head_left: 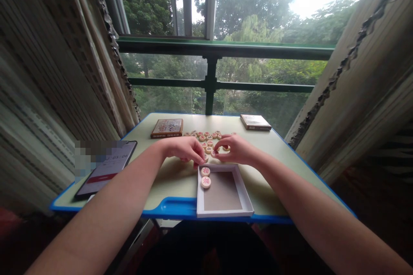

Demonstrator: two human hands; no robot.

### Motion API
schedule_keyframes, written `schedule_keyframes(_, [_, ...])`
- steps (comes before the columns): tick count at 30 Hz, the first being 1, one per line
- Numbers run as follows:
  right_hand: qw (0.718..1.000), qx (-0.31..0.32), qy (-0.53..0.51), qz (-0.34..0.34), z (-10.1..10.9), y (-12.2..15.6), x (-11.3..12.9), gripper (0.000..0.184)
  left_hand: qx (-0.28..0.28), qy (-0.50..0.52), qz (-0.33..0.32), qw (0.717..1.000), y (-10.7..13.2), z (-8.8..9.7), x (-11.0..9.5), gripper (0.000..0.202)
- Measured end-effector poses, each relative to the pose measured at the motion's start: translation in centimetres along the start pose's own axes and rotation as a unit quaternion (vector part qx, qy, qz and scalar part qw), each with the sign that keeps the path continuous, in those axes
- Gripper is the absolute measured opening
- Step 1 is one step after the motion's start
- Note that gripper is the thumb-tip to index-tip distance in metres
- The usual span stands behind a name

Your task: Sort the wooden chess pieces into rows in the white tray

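Two round Chinese chess pieces with a red character lie face up in a shallow white box, along its left side. My left hand is just beyond the box's far left corner, fingers curled and pointing down; whether a piece is between its fingertips is hidden. My right hand reaches in from the other side, thumb and fingers closed at a Chinese chess piece on the table. More loose pieces with red and dark characters spread out between and beyond my hands.
A brown patterned box sits at the back left of the pale table, and another flat box at the back right. A phone leans at the left. Blue edging runs round the tabletop; a railing and window stand behind.
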State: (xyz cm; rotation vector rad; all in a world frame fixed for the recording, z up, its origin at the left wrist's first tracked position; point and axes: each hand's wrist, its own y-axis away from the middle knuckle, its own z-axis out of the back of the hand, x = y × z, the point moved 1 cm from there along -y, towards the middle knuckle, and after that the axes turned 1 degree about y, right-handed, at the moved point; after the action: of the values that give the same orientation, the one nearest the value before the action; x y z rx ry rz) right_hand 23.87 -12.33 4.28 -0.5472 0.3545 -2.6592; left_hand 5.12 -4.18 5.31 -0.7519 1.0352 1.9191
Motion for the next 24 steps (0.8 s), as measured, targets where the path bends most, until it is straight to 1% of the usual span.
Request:
schedule_keyframes(5, [1.000,-0.007,0.025,-0.007,-0.4,0.1,-0.5,0.015,-0.021,0.004,0.005,1.000,0.1,-0.1,-0.2,0.029])
schedule_keyframes(8, [1.000,-0.011,0.020,-0.005,-0.4,0.1,-0.4,0.017,-0.019,0.018,0.011,1.000,0.1,-0.1,-0.2,0.030])
schedule_keyframes(12, [0.999,-0.015,-0.007,0.028,0.1,0.4,0.8,0.017,-0.012,0.044,0.016,0.999,0.0,-0.1,-0.1,0.030])
schedule_keyframes(17, [0.995,0.017,-0.027,0.093,0.1,0.9,3.0,0.016,-0.005,0.052,0.006,0.999,0.0,0.0,0.1,0.029])
schedule_keyframes(20, [0.995,0.025,-0.009,0.098,-0.3,1.1,3.5,0.018,0.004,0.052,0.005,0.999,0.0,0.1,0.3,0.028])
schedule_keyframes(24, [0.994,0.032,0.002,0.101,-0.7,1.2,3.6,0.020,0.015,0.053,-0.004,0.998,-0.1,0.3,0.5,0.028])
